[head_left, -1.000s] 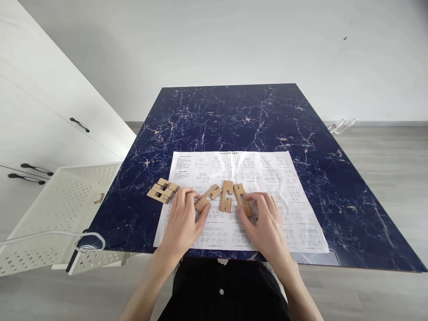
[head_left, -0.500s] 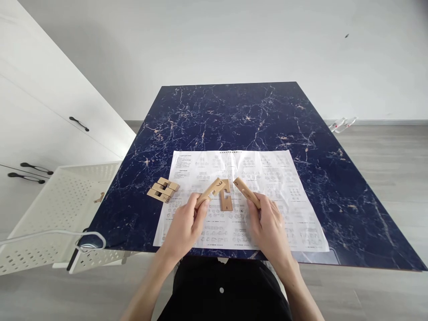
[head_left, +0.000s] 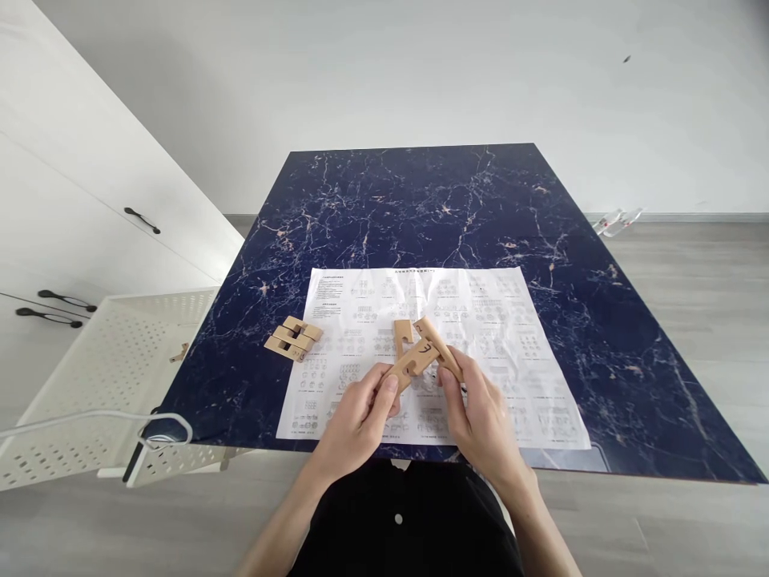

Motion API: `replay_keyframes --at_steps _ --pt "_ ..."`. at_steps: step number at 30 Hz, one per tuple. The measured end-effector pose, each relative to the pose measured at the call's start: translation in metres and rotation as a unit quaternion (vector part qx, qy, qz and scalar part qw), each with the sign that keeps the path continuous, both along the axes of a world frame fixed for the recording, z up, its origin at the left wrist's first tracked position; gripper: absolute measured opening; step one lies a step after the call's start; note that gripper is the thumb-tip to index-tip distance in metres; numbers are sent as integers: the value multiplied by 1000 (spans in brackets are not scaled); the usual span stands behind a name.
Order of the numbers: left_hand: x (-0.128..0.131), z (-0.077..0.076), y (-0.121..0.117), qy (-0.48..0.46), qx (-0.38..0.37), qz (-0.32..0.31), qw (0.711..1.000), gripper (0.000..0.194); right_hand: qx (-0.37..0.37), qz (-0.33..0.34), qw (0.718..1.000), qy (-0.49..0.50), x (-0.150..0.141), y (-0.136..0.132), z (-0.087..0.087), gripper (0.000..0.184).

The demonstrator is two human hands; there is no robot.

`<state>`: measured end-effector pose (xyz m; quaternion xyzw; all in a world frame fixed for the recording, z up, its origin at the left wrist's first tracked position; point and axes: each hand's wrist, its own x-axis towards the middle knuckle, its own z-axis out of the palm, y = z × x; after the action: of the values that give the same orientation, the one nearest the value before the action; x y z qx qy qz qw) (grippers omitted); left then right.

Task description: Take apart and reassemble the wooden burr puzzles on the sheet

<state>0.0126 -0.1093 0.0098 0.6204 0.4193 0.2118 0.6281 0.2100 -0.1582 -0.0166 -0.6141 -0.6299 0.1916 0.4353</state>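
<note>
My left hand [head_left: 360, 413] pinches a notched wooden puzzle piece marked 3 [head_left: 414, 362], tilted up to the right. Between the fingers of my right hand [head_left: 484, 405] is a second wooden puzzle piece marked 2 [head_left: 437, 344], leaning up to the left. The far end of the 3 piece meets the side of the 2 piece; whether they interlock I cannot tell. A third notched wooden piece [head_left: 401, 332] lies behind them on the printed sheet [head_left: 336, 336], its lower part hidden. Several more wooden pieces [head_left: 293, 338] sit grouped at the sheet's left edge.
The creased sheet lies near the front edge of a dark blue marbled table [head_left: 408, 200]. To the left stand a white perforated bin [head_left: 114, 353] and a white cabinet [head_left: 108, 160]. A white cable [head_left: 102, 414] loops by the table's left corner. Clear bottles [head_left: 622, 220] are beyond the right side.
My left hand has moved right, bringing the 3 piece up against the 2 piece. The right hand has stayed almost in place. The lying piece is now partly covered.
</note>
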Motion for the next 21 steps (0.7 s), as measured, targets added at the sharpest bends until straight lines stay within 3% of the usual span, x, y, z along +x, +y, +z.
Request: replay_keyframes --at_steps 6,15,21 --pt "-2 0 0 2 -4 -9 1000 44 -9 12 1000 7 2 -2 -3 30" --pt "-2 2 0 9 9 4 1000 47 9 67 997 -24 3 -4 -7 58" --pt "-4 1 1 4 11 2 1000 45 27 79 996 -41 4 -3 -3 67"
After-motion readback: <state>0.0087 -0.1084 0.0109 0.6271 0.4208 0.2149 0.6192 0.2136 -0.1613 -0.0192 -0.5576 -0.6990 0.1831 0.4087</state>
